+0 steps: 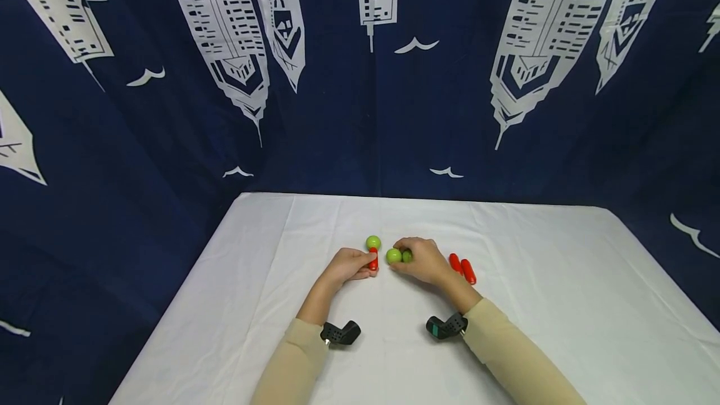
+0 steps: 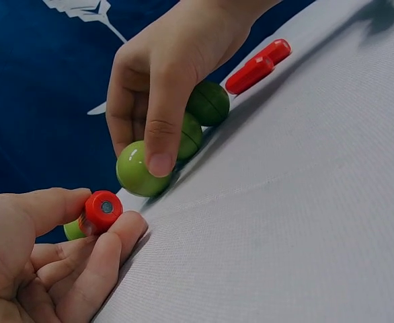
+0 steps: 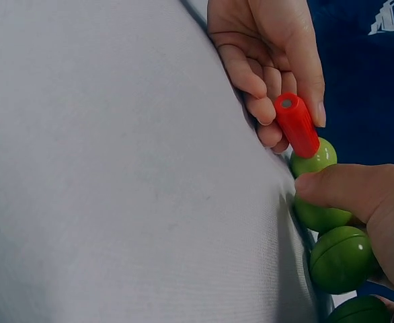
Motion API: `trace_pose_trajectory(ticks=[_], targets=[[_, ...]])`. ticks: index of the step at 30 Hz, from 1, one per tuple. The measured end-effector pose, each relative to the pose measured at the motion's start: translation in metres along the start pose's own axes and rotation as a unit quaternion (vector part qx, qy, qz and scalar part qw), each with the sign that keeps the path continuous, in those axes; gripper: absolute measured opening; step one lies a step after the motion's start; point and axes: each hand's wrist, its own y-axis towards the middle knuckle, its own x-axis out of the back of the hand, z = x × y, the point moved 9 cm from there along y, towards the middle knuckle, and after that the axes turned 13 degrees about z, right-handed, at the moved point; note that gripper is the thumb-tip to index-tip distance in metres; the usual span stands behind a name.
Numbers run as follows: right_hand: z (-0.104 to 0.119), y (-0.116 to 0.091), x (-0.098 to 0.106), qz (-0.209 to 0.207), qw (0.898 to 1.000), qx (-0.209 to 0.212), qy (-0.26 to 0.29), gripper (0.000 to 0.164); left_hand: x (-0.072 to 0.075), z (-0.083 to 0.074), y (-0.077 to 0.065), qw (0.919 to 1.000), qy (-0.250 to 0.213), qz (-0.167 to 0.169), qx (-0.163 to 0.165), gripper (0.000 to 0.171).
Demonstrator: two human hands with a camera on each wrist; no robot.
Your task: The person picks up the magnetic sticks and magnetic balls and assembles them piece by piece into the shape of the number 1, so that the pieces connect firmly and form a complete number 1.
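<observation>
My left hand point(image 1: 350, 265) pinches a red magnetic rod point(image 2: 104, 211) between thumb and fingers. A small grey metal disc shows in the rod's near end, and a green ball point(image 1: 373, 242) sits at its far end. To the right, my right hand point(image 1: 423, 259) grips a green ball point(image 2: 138, 169) with the thumb on its near side. Behind that one, close under the palm, are two more green balls, the middle one point(image 2: 191, 136) and the far one point(image 2: 208, 104). In the right wrist view, the right thumb partly covers the gripped ball point(image 3: 318, 214).
Two red rods point(image 1: 468, 272) lie side by side on the white tablecloth point(image 1: 315, 224), just right of the right hand. A dark blue curtain point(image 1: 337, 130) with a white skyline print hangs behind the table. Black cameras are strapped to both wrists.
</observation>
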Motion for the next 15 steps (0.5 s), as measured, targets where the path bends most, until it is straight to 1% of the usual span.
trace_pose_trajectory(ticks=[3,10,15], targets=[[0.002,-0.001,0.005,-0.014,1.0,0.003,0.011,0.035,0.001,-0.001,0.001,1.0,0.001,-0.001,0.001,0.03],[0.004,-0.007,0.018,-0.068,0.997,0.005,0.047,0.037,0.0,-0.001,0.002,1.0,0.001,-0.001,0.008,0.029],[0.01,-0.014,0.024,-0.102,0.991,0.0,0.092,0.04,0.0,0.001,0.0,0.9999,0.007,0.0,0.009,0.03]])
